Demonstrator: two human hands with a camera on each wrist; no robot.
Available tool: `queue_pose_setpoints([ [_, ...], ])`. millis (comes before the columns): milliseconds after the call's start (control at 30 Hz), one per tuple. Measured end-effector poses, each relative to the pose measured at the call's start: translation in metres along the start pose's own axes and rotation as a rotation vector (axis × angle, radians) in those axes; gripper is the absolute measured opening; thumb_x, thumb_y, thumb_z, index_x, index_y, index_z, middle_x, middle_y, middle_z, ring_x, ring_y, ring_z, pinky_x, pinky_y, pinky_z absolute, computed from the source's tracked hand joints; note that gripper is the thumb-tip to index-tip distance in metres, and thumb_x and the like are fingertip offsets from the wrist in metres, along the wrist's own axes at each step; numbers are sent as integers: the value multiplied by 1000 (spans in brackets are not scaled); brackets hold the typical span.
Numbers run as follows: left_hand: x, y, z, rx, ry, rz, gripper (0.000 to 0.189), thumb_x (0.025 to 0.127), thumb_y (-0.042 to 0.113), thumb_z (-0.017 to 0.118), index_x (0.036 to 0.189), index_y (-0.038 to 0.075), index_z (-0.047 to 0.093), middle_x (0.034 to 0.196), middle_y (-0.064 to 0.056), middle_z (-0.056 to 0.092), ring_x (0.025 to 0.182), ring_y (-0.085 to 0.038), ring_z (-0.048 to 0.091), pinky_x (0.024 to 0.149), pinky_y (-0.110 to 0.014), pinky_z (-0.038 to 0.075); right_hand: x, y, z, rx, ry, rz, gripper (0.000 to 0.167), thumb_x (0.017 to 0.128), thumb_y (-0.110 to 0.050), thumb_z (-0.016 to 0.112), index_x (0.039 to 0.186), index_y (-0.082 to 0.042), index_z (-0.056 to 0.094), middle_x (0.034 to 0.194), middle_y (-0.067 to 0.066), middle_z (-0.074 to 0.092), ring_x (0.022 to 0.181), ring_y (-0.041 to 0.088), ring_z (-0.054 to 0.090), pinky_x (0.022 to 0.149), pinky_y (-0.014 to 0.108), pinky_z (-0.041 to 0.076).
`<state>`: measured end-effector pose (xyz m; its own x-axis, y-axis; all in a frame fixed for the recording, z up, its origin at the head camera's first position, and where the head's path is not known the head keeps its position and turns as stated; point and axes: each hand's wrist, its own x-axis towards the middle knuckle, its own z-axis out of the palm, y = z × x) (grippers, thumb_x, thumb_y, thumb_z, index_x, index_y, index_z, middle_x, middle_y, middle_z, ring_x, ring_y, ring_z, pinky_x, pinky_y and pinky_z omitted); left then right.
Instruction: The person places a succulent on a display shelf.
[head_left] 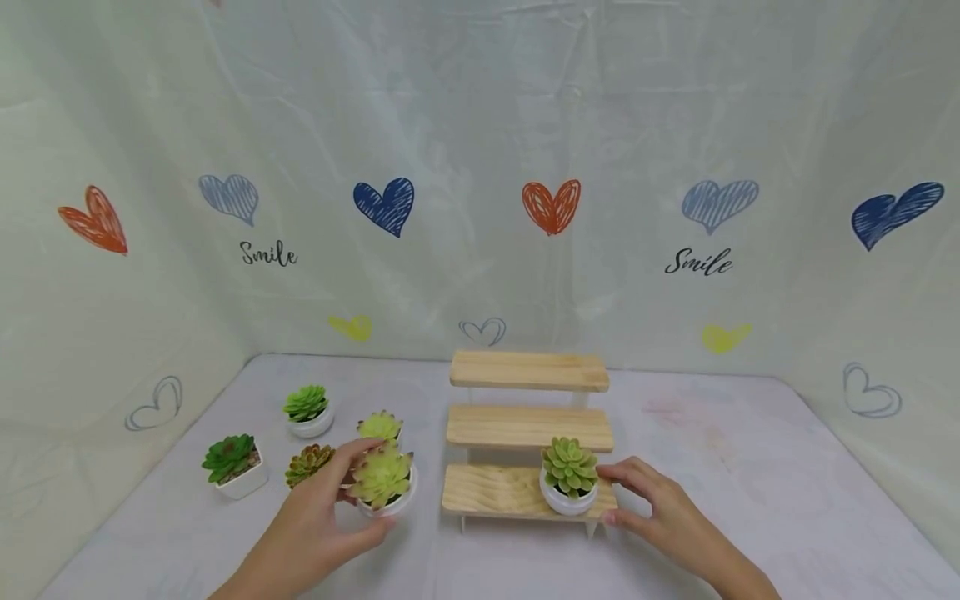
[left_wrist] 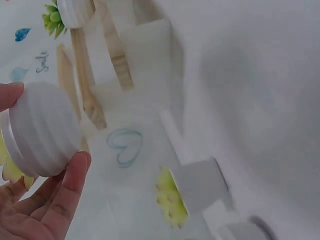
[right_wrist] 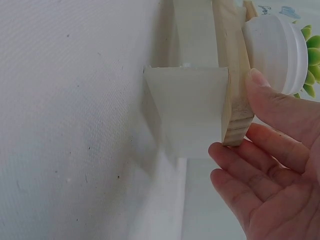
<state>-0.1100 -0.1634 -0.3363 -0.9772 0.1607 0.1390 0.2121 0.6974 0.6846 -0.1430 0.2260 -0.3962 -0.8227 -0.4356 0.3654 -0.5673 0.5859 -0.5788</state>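
Note:
In the head view my left hand grips a potted succulent with pale green, pink-tipped leaves, thumb and fingers around its white pot. The left wrist view shows that ribbed round pot between thumb and fingers, tilted in this view. On the lowest step of a three-tier wooden stand, near its right end, stands another green succulent in a white round pot. My right hand is at that end, fingers relaxed. In the right wrist view its thumb rests by the board's edge, close to the pot.
Left of the stand are several more potted succulents: a bright green one, a dark green one in a square pot, a brownish one partly behind my left hand, and a pale one. A curtain printed with hearts hangs behind the table.

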Motion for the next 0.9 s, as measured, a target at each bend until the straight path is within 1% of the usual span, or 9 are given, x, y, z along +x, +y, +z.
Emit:
queue_pose_setpoints([
  [33,2,3,3,-19,-14,14,69,73,42,77,130,35,40,122,5,56,94,-5,56,74,-25,51,0,0,0,4,-3,3,42,81,-26,70,116,-7,59,109,-2,59,107,-2,53,83,44,50],
  [167,9,13,18,-67,-53,98,67,74,44,75,131,39,39,121,8,56,99,-7,56,77,-26,51,0,-1,-1,-7,0,3,42,80,-26,70,116,-7,60,109,-2,59,107,-2,53,83,44,50],
  [300,18,19,33,-92,-90,177,68,76,43,74,134,32,40,119,9,55,102,-9,56,80,-27,51,1,-1,-1,-30,8,-6,42,80,-26,71,115,-7,60,108,-3,59,107,-1,54,82,43,51],
  [367,22,21,40,-113,-110,199,68,76,44,73,134,27,41,120,10,55,103,-9,55,82,-26,51,1,-2,-1,-29,6,-6,42,80,-26,70,115,-6,60,108,-3,59,107,-1,54,82,43,51],
  [467,27,21,48,-167,-139,214,67,77,43,73,134,25,42,118,6,55,104,-11,55,82,-27,52,1,-2,-1,-32,6,-9,42,80,-26,70,116,-6,60,108,-3,59,107,-1,54,82,43,51],
  [633,34,22,59,-243,-175,214,68,75,41,75,133,27,43,116,0,57,103,-14,55,81,-25,52,1,-1,0,-42,11,-18,41,80,-26,70,116,-8,60,108,-5,59,106,-1,54,82,43,51],
  [767,37,24,65,-270,-193,202,68,74,39,77,132,25,44,113,-1,57,96,-9,55,76,-22,51,0,0,0,-56,12,-17,42,80,-27,70,116,-8,60,107,-5,59,105,0,55,81,39,53],
  [833,38,25,67,-284,-208,194,69,74,36,78,133,23,44,113,-2,58,93,-9,56,75,-22,51,1,0,1,-63,15,-16,42,80,-27,71,116,-8,60,107,-6,59,105,0,55,81,38,53],
  [900,39,26,69,-288,-226,186,70,75,35,77,135,20,44,117,-5,57,97,-11,58,78,-21,52,1,-1,1,-62,14,-14,42,80,-27,70,115,-8,60,107,-5,59,105,-1,55,81,37,53],
])
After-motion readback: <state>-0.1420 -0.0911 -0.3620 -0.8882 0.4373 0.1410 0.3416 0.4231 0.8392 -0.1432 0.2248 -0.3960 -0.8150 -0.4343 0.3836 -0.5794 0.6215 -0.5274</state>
